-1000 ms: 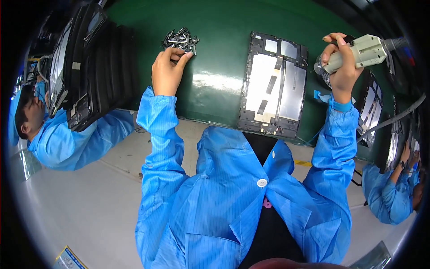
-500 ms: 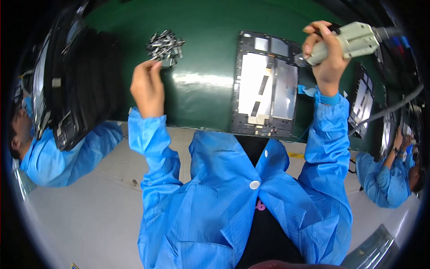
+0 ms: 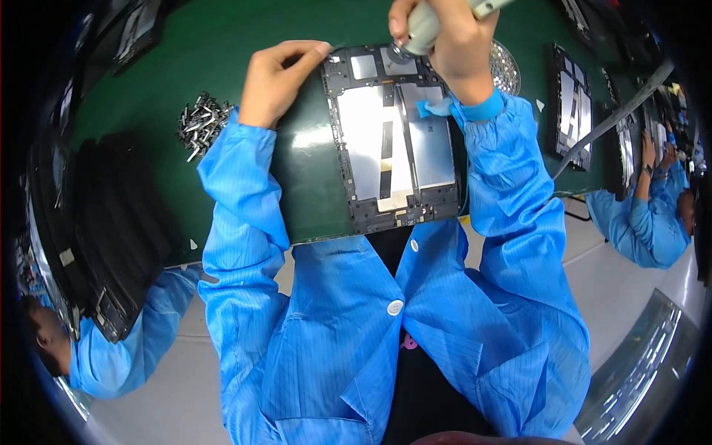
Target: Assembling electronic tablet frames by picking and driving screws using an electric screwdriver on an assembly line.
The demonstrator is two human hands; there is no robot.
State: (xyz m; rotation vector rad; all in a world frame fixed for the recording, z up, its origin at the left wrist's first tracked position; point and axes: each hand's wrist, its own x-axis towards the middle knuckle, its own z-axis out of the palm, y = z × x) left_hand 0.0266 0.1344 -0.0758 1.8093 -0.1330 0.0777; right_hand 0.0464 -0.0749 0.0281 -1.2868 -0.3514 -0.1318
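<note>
An opened tablet lies on the green table in front of me, its silvery plates and black frame facing up. My left hand reaches its far left corner, thumb and forefinger pinched together on a small dark piece, hardly visible at the fingertips. In my right hand is a pale electric screwdriver, gripped above the far edge of the tablet. Its tip points down at the far silver plate; whether it touches cannot be seen. Left of the tablet, a pile of small metal pieces rests on the table.
A round dish of small shiny parts sits behind my right wrist. Stacked dark panels stand at the left. Another opened tablet lies to the right, near a grey cable. Co-workers in blue sit at both sides.
My left hand has moved from beside the metal pile to the tablet's far left corner. My right hand has brought the screwdriver leftward over the tablet. The view has shifted.
</note>
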